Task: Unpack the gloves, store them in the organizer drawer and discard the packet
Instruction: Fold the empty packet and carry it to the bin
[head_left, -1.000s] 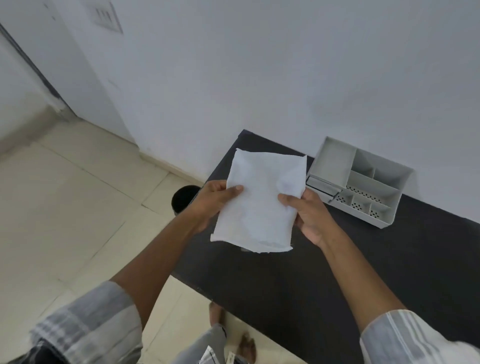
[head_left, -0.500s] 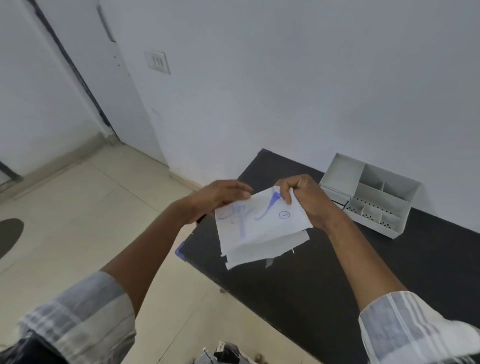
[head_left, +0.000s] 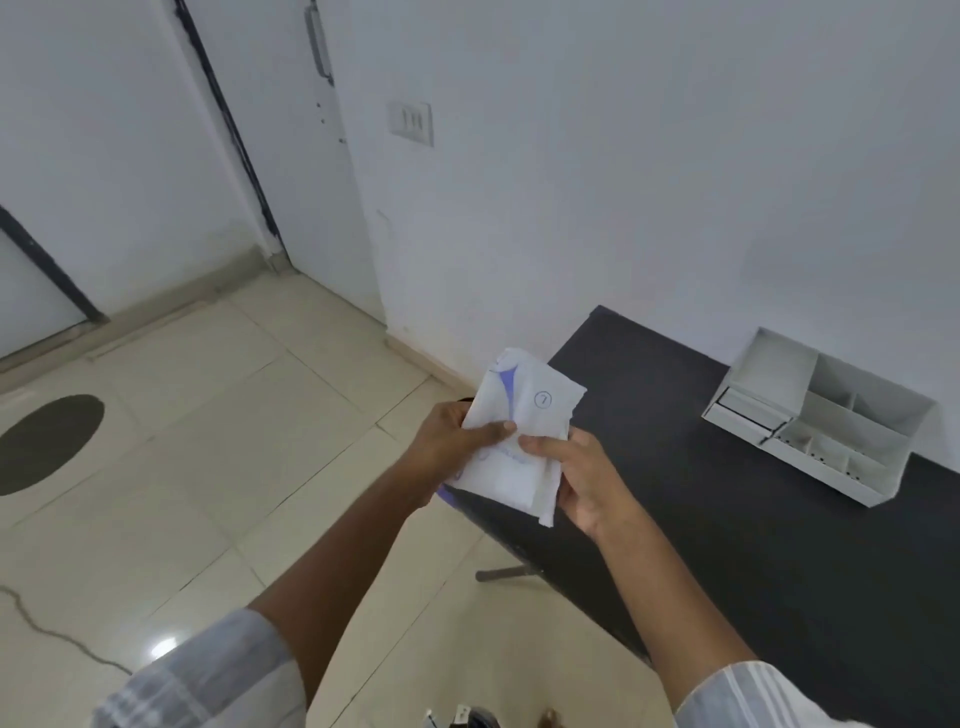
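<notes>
Both hands, left hand (head_left: 452, 441) and right hand (head_left: 582, 478), pinch the glove packet (head_left: 519, 431) in mid-air by the surface (head_left: 727, 519) edge; each grip closed on paper. Best peel slowly, thumbs close to the seam.

Packet (head_left: 519, 436) carried a circled "7" in blue near its upper right corner. Blue printed marks and a faint line of lettering lower down were too blurred to read. No other text was legible anywhere.
</notes>
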